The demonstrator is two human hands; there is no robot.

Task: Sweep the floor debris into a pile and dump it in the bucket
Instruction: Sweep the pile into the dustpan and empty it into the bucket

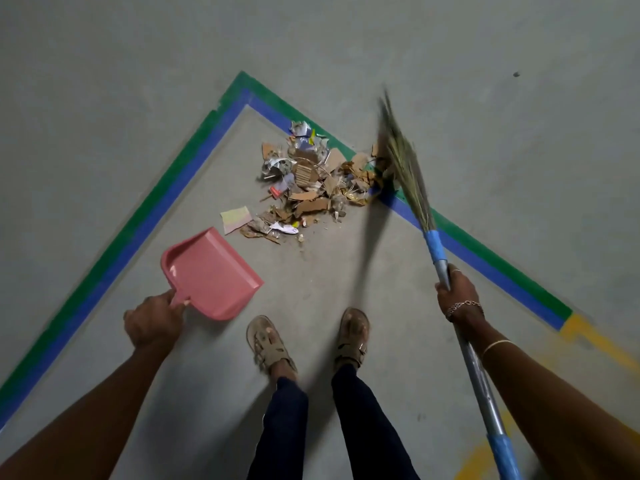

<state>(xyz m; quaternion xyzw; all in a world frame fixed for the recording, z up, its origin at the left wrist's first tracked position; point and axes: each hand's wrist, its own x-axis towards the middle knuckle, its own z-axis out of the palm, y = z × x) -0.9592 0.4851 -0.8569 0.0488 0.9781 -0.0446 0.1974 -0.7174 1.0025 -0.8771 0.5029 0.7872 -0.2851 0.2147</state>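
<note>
A pile of debris (311, 181), cardboard scraps and torn paper, lies on the grey concrete floor inside a taped corner. My right hand (457, 296) grips the metal handle of a grass broom (405, 161); its blurred bristles touch the right edge of the pile. My left hand (154, 322) holds the handle of a pink dustpan (211, 271), which hovers low to the left of my feet, its mouth turned towards the pile. A loose pale paper sheet (236, 219) lies between pan and pile. No bucket is in view.
Green and blue floor tape (159, 202) forms a V-shaped corner around the pile. Yellow floor marking (588, 337) runs at the lower right. My sandalled feet (304, 344) stand just below the pile. Bare concrete stretches beyond the tape.
</note>
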